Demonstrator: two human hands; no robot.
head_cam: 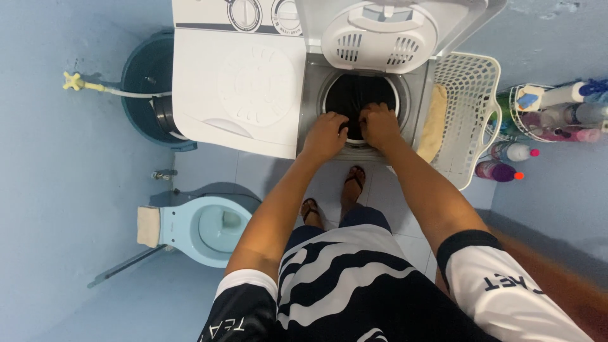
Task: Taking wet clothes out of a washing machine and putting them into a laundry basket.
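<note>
A white twin-tub washing machine (240,82) stands against the far wall with the lid (380,31) of its right-hand spin tub raised. Dark cloth (354,95) fills the round tub opening. My left hand (324,133) rests on the tub's near rim, fingers curled onto the dark cloth. My right hand (378,123) is beside it, closed on the same cloth inside the opening. Both arms reach forward over my feet in sandals.
A white plastic laundry basket (472,107) with a tan cloth stands right of the machine. Bottles fill a wire rack (557,111) and the floor at far right. A dark bucket (149,88) and yellow tap sit at left, a light blue squat toilet (202,225) below.
</note>
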